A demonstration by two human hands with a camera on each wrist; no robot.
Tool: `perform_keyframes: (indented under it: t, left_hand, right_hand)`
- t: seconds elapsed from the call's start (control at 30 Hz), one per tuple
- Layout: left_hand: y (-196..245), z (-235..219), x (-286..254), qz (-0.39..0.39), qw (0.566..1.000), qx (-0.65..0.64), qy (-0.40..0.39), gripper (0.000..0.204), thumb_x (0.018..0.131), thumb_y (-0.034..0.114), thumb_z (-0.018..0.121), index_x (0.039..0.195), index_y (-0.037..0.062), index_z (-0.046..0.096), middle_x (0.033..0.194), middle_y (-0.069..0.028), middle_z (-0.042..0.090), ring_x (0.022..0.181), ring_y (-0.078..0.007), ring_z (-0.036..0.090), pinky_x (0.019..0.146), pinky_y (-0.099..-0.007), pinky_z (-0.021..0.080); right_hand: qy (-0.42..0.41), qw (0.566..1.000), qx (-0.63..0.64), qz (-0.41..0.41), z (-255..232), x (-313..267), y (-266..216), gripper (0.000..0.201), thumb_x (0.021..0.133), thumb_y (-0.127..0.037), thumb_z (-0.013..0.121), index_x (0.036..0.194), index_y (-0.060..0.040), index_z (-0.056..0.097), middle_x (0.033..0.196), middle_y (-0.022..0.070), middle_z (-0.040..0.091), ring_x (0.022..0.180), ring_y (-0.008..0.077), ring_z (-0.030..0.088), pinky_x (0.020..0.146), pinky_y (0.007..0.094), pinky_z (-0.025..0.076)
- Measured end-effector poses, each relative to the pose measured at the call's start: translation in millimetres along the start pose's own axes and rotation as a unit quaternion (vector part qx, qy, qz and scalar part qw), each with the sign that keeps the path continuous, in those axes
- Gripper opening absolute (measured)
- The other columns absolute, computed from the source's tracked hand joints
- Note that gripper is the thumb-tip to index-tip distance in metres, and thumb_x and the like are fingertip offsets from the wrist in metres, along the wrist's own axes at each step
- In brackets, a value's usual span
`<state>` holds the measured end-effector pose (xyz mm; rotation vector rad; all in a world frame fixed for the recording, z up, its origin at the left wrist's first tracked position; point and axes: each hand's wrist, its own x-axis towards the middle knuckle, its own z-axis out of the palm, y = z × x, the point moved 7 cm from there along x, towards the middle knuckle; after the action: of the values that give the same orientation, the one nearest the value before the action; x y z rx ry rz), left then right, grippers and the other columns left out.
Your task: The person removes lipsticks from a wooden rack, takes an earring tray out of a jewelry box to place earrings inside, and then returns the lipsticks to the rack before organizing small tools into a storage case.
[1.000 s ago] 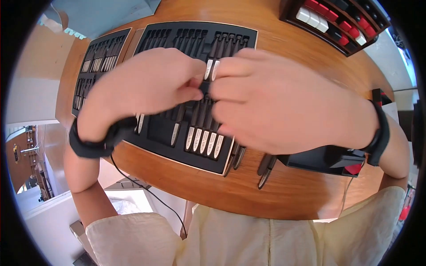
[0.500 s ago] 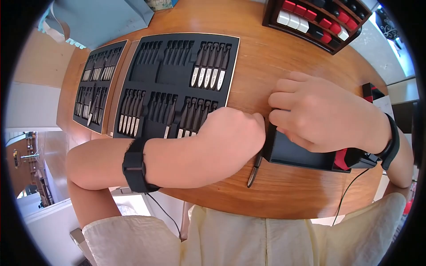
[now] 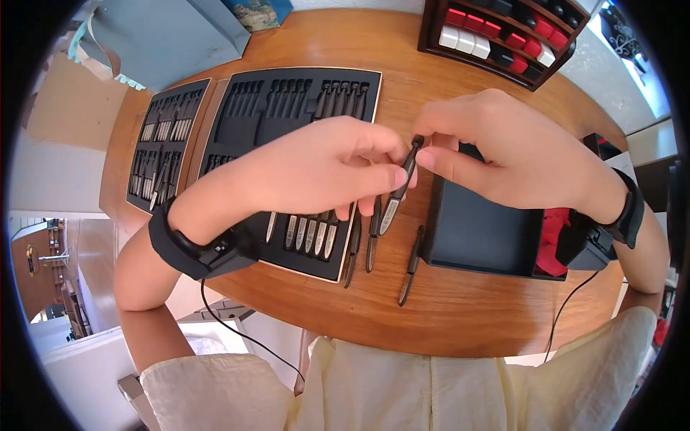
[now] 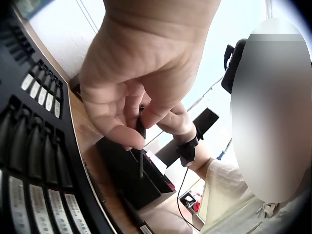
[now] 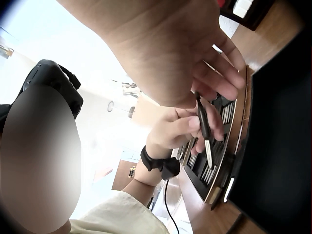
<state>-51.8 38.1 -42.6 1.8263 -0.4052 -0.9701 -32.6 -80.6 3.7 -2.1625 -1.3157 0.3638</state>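
One dark pen with a pale label (image 3: 390, 214) is held between both hands above the table, label end down. The left hand (image 3: 327, 167) pinches its middle between thumb and fingers. At its top end, the right hand (image 3: 503, 151) pinches with thumb and index finger. The right wrist view shows the same pen (image 5: 204, 131) tilted, with the left hand (image 5: 170, 130) behind it. Under the left arm lies a black tray (image 3: 237, 133) holding rows of similar pens. Three loose dark pens lie on the wood, one of them apart (image 3: 411, 267).
An open black box (image 3: 481, 230) with red material (image 3: 552, 241) at its right end stands under the right hand. A second pen tray (image 3: 164, 144) is at the left. A dark wooden rack (image 3: 496, 50) and a blue-grey bag (image 3: 165, 43) stand at the back.
Both hands have left the tray and moved right. The left hand has lifted from beside the box with a pen, and the right hand has come left to meet it at the pen's top.
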Motion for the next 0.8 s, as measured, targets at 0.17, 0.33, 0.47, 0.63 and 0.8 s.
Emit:
perform_keyframes:
  t: [0.17,0.33,0.47,0.63,0.8]
  left_hand:
    - [2.1,-10.9,-10.1,-0.014,0.999,0.031,-0.004,0.017,0.100,0.019,0.053,0.104,0.0063,0.063,0.093,0.0026,0.065,0.073,-0.0027,0.057,0.062,-0.0195,0.047]
    - [1.3,-31.7,-17.1,0.080,0.995,0.028,0.055,0.017,0.098,0.018,0.058,0.107,0.0038,0.062,0.094,0.0009,0.065,0.083,-0.0041,0.058,0.069,-0.0205,0.046]
    - [-5.2,-52.7,-28.3,0.096,0.993,0.043,0.050,0.021,0.093,0.011,0.067,0.110,0.0006,0.063,0.097,-0.0012,0.066,0.089,-0.0074,0.061,0.080,-0.0222,0.051]
    - [-3.0,-63.7,-46.0,0.054,0.989,0.111,0.076,0.020,0.090,0.013,0.071,0.105,0.0007,0.066,0.089,-0.0014,0.068,0.079,-0.0077,0.063,0.077,-0.0228,0.051]
    - [-13.1,-70.8,-57.1,-0.048,0.963,0.255,0.076,0.021,0.086,0.019,0.075,0.090,-0.0007,0.069,0.076,-0.0035,0.069,0.071,-0.0080,0.062,0.064,-0.0244,0.048]
  right_hand:
    - [0.024,0.999,0.031,0.032,0.0,11.2,-2.2,0.013,0.091,-0.007,0.059,0.085,0.0029,0.057,0.068,0.0118,0.058,0.061,0.0204,0.057,0.057,0.0307,0.044]
    - [-0.030,0.988,0.095,0.122,4.7,19.3,6.2,0.018,0.091,-0.009,0.060,0.077,0.0028,0.057,0.064,0.0051,0.057,0.062,0.0093,0.055,0.055,0.0258,0.041]
    - [-0.040,0.984,0.126,0.119,10.4,29.7,2.5,0.017,0.089,-0.010,0.057,0.078,0.0036,0.058,0.063,0.0070,0.050,0.059,0.0110,0.047,0.054,0.0278,0.038]
    - [-0.045,0.989,0.105,0.089,17.8,54.4,0.2,0.017,0.091,-0.010,0.056,0.079,0.0017,0.059,0.069,0.0025,0.059,0.065,0.0062,0.053,0.058,0.0240,0.041]
    - [-0.052,0.993,0.104,0.020,39.9,99.7,-6.7,0.024,0.086,-0.015,0.053,0.073,0.0044,0.058,0.060,0.0158,0.050,0.054,0.0209,0.048,0.055,0.0371,0.041]
